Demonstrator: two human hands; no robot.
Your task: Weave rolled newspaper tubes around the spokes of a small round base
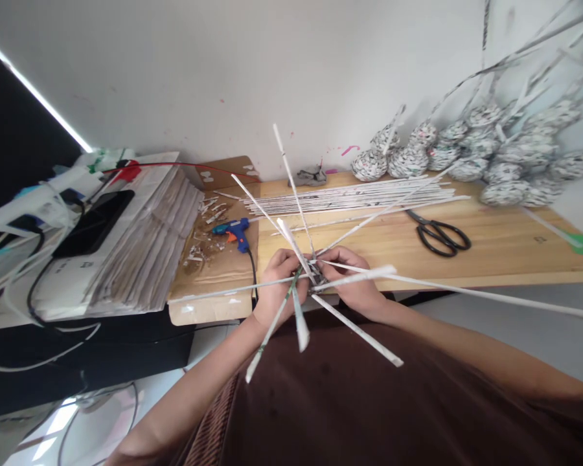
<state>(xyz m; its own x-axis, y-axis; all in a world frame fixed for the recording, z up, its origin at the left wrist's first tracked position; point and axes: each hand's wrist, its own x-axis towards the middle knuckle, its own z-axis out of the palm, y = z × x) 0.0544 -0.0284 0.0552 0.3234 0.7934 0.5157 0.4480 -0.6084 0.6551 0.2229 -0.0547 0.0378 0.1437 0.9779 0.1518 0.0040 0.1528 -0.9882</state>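
Between my hands is a small woven piece of rolled newspaper sticks, its long paper sticks fanning out in all directions. My left hand is closed on the left side of its centre, thumb and fingers pinching near the crossing. Opposite it, my right hand grips the right side, fingertips at the weave. The centre is held just off the front edge of the wooden table, above my lap. Parts of the fingers are hidden behind the sticks.
Behind my hands lies a row of loose paper sticks. Black-handled scissors rest at the right, a blue glue gun on cardboard at the left. Woven paper balls crowd the back right. A newspaper stack, phone and cables stand left.
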